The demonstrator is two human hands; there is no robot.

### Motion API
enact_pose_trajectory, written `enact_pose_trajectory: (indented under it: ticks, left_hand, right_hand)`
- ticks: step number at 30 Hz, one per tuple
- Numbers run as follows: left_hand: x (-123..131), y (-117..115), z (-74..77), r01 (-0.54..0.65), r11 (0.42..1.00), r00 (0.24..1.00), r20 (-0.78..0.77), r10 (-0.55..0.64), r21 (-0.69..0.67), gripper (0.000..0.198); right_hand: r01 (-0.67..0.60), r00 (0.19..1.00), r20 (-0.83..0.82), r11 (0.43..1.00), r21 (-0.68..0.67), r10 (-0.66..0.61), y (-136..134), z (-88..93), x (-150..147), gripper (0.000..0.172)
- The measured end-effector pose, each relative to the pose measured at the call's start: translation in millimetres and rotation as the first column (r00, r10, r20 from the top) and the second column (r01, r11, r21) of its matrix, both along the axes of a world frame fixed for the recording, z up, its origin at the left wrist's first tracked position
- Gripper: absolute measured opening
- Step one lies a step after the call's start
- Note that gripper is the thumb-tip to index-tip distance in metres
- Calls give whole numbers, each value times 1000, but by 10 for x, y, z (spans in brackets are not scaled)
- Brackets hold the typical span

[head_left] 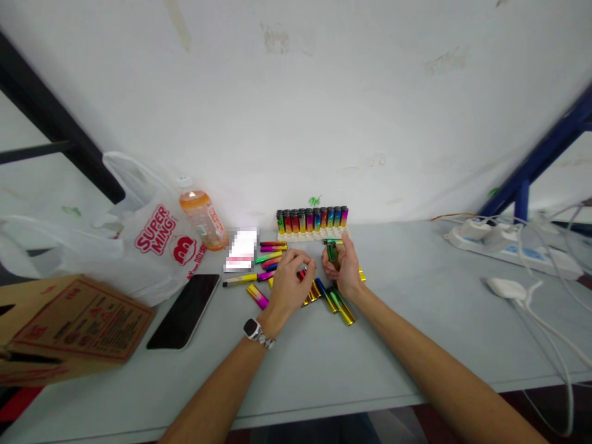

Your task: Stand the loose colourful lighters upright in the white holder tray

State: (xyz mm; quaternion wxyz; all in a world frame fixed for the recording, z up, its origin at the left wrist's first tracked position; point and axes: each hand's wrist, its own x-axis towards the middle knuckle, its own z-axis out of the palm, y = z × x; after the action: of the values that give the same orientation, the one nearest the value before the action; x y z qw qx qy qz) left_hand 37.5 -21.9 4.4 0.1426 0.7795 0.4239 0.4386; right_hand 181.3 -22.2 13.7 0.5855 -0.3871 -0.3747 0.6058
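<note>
My right hand (343,266) is closed around a green lighter (332,253), held upright with its dark top up. My left hand (292,277) is over the loose lighters with its fingers curled toward the thumb. Something small and red shows between its fingertips; I cannot tell whether it is gripped or lies behind them. Shiny multicoloured lighters (343,308) lie scattered under and around both hands. Behind them, a row of upright lighters (316,219) with black tops stands in a cream-coloured holder (312,235) near the wall.
On the left are a cardboard box (87,320), a white plastic bag (139,259), an orange drink bottle (203,216), a black phone (185,311) and a blurred white packet (242,250). A power strip (513,246) with cables and a white charger (506,287) lie on the right.
</note>
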Motion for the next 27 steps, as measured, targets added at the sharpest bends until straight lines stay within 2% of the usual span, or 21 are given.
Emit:
enact_pose_trajectory:
  ticks: [4, 10, 17, 21, 24, 27]
  left_hand:
    - [2, 4, 2, 4, 1000, 1000, -4, -4, -5, 18]
    - [3, 14, -18, 1, 1000, 1000, -8, -1, -7, 17]
    - [-2, 7, -8, -2, 1000, 1000, -4, 2, -10, 19]
    - [-3, 12, -2, -2, 1000, 1000, 1, 2, -11, 19]
    - [-4, 12, 1, 2, 1000, 1000, 2, -2, -12, 19]
    - [-5, 3, 12, 10, 1000, 1000, 8, -10, -11, 18]
  right_hand:
    - [46, 999, 19, 999, -13, -45, 7, 6, -16, 61]
    - [227, 950, 220, 974, -3, -220, 38, 3, -54, 47]
    - [224, 951, 222, 975, -11, -216, 50, -35, -62, 45]
    - [158, 977, 150, 987, -23, -153, 56, -49, -65, 49]
    - [121, 984, 126, 991, 50, -126, 74, -32, -43, 47]
    - [120, 974, 170, 979, 166, -148, 126, -11, 23, 44]
